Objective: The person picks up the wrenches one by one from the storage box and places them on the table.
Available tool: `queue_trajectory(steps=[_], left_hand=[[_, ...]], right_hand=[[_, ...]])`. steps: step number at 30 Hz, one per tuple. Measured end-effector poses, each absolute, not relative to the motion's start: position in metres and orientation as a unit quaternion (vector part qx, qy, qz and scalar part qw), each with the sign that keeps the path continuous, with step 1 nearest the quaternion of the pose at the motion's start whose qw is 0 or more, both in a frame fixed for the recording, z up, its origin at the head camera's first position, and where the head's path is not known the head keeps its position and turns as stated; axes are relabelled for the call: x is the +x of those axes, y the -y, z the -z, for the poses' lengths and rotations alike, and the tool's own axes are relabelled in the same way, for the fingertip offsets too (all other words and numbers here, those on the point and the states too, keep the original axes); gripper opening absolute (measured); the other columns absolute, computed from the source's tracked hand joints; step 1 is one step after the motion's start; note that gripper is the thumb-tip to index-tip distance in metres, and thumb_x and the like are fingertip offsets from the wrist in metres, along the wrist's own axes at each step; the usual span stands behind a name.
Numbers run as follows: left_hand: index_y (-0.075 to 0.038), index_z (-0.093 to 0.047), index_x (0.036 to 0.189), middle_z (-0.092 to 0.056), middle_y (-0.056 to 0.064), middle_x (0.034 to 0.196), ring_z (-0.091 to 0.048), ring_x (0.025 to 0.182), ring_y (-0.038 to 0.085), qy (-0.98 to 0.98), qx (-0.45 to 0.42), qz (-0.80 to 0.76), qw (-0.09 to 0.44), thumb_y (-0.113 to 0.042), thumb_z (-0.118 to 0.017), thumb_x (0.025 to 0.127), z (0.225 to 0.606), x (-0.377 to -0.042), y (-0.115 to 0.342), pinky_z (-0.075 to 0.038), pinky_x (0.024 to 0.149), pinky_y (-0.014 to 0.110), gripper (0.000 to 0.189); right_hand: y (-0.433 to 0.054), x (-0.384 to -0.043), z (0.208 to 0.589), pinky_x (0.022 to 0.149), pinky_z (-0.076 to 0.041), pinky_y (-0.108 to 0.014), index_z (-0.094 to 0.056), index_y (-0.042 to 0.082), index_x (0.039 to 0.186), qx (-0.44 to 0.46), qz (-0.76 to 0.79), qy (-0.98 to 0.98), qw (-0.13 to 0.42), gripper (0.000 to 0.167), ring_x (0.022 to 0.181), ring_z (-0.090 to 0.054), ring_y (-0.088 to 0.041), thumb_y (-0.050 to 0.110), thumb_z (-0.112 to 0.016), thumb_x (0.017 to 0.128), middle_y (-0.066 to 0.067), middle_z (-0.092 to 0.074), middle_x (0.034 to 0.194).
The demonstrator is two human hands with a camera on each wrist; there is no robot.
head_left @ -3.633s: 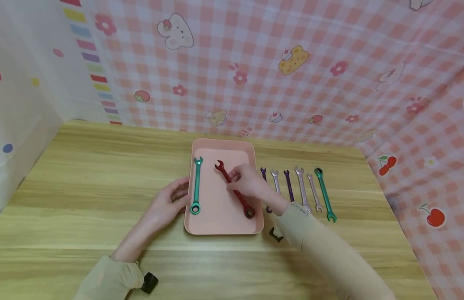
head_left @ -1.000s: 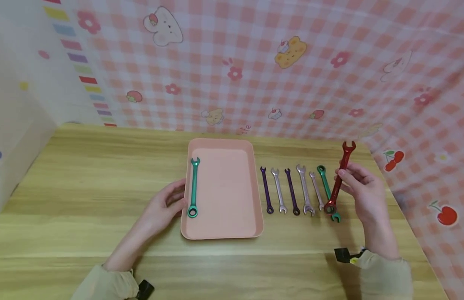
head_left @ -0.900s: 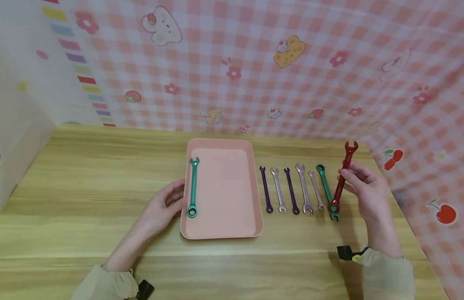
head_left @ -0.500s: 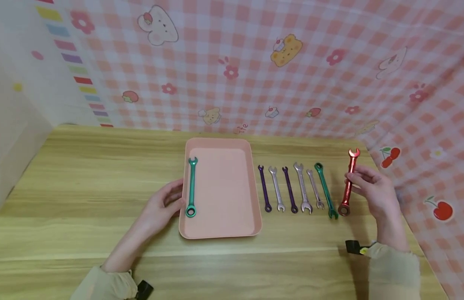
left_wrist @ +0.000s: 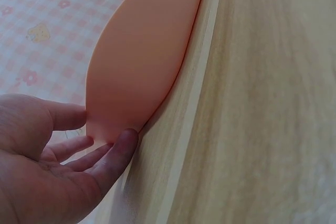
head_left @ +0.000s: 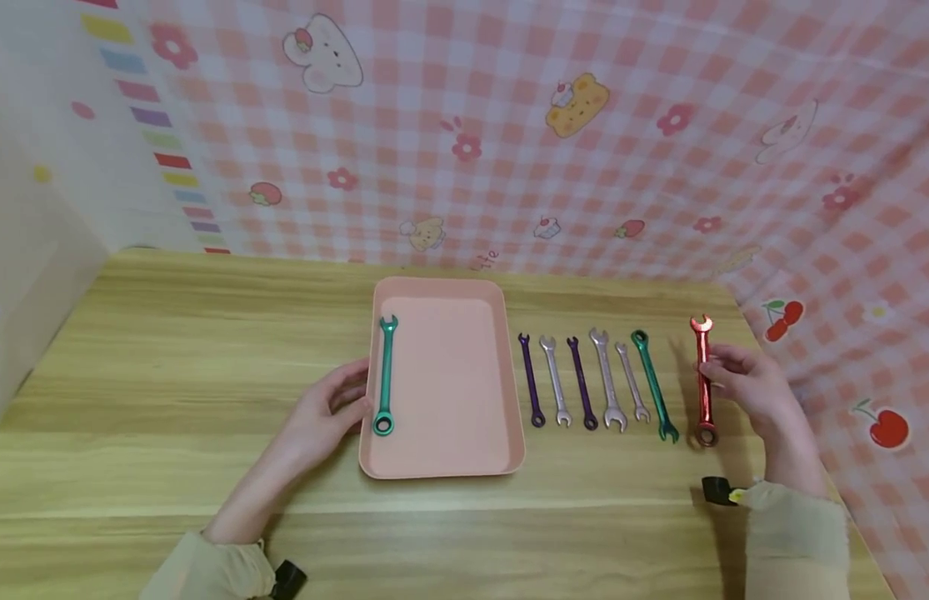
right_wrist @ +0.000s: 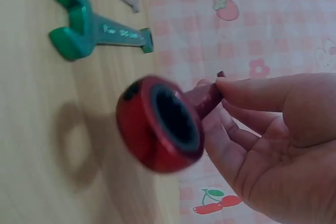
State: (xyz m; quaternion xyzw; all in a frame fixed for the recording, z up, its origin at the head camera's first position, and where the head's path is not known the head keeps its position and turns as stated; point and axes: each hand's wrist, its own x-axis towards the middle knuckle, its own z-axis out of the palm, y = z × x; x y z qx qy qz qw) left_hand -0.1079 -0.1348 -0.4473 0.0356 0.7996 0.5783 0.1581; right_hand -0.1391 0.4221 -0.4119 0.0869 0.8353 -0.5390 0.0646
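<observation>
My right hand [head_left: 756, 387] pinches a red combination wrench [head_left: 705, 408] by its shank between thumb and fingers, at the right end of the row. Its open end points away, and in the right wrist view its ring end [right_wrist: 134, 129] hangs over the table with its shadow apart from it. My left hand [head_left: 317, 421] rests its fingertips against the outer left wall of a pink tray [head_left: 452, 383]; the left wrist view shows thumb and fingers touching that wall [left_wrist: 142, 45]. A green combination wrench [head_left: 386, 375] lies inside the tray along its left side.
Right of the tray several wrenches lie in a row: a purple wrench [head_left: 531, 383] nearest it, then silver and purple ones, and a green wrench [head_left: 654, 383] nearest the red one. Gingham cloth [head_left: 464, 200] covers the back wall and right side of the wooden table [head_left: 209, 350].
My right hand has carried the red wrench from above the tray rightward past the row's green wrench, then lowered it toward the table and straightened it. My left hand stays at the tray.
</observation>
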Motion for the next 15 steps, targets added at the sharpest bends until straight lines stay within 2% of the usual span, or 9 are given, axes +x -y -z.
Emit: queue_trajectory(steps=[2, 4, 6, 15], left_hand=[[0.000, -0.037, 0.160, -0.050, 0.028, 0.158, -0.053, 0.146, 0.043, -0.799, 0.037, -0.580, 0.157, -0.008, -0.055, 0.108, 0.448, -0.108, 0.134, -0.059, 0.110, 0.041, 0.056], [0.000, -0.037, 0.160, -0.050, 0.028, 0.158, -0.053, 0.146, 0.043, -0.797, 0.038, -0.582, 0.156, -0.007, -0.055, 0.108, 0.448, -0.108, 0.134, -0.059, 0.110, 0.040, 0.056], [0.000, -0.038, 0.160, -0.051, 0.028, 0.157, -0.053, 0.146, 0.043, -0.796, 0.039, -0.584, 0.156, -0.007, -0.055, 0.108, 0.448, -0.108, 0.134, -0.059, 0.109, 0.038, 0.056], [0.000, -0.037, 0.160, -0.050, 0.028, 0.158, -0.052, 0.146, 0.043, -0.794, 0.028, -0.586, 0.161, -0.007, -0.055, 0.108, 0.447, -0.107, 0.134, -0.059, 0.109, 0.041, 0.056]], right_hand=[[-0.422, -0.140, 0.415, 0.071, -0.060, -0.013, -0.057, -0.008, 0.140, 0.084, 0.496, -0.861, 0.077, 0.037, 0.079, -0.065, 0.009, 0.007, -0.058, 0.106, 0.031, -0.066, 0.085], [-0.421, -0.141, 0.417, 0.072, -0.060, -0.012, -0.040, -0.021, 0.148, 0.082, 0.457, -0.881, 0.088, 0.053, 0.080, -0.063, 0.011, 0.009, -0.055, 0.107, 0.034, -0.062, 0.085], [-0.420, -0.142, 0.419, 0.073, -0.059, -0.012, -0.034, -0.022, 0.150, 0.083, 0.439, -0.889, 0.098, 0.057, 0.080, -0.062, 0.012, 0.010, -0.054, 0.108, 0.033, -0.060, 0.086], [-0.410, -0.149, 0.420, 0.074, -0.058, -0.011, -0.040, -0.017, 0.151, 0.093, 0.408, -0.900, 0.118, 0.055, 0.082, -0.060, 0.013, 0.016, -0.055, 0.109, 0.029, -0.060, 0.089]])
